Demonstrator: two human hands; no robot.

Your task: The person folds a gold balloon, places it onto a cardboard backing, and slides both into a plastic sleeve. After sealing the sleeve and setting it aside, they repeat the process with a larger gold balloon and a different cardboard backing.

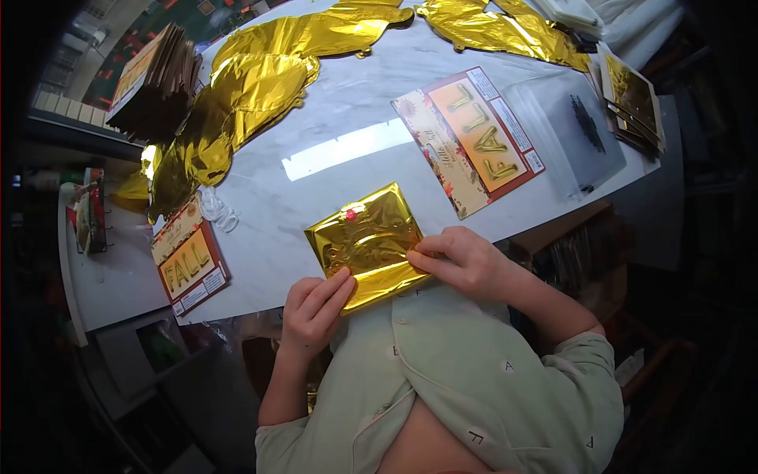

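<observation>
The left hand (312,316) rests fingertips on folded gold foil (367,237) at the near edge of the table (257,261); its hidden thumb leaves the grip unclear. The right hand (474,265) pinches the opposite side. Even tension should keep the fold straight. A FALL card (466,142) lies near; white string (219,209) and crinkled gold sheets (264,95) crowd beyond.

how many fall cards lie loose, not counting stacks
2: the left FALL card, beside the white string, and the right FALL card, beyond the right hand; more could hide underneath.
</observation>
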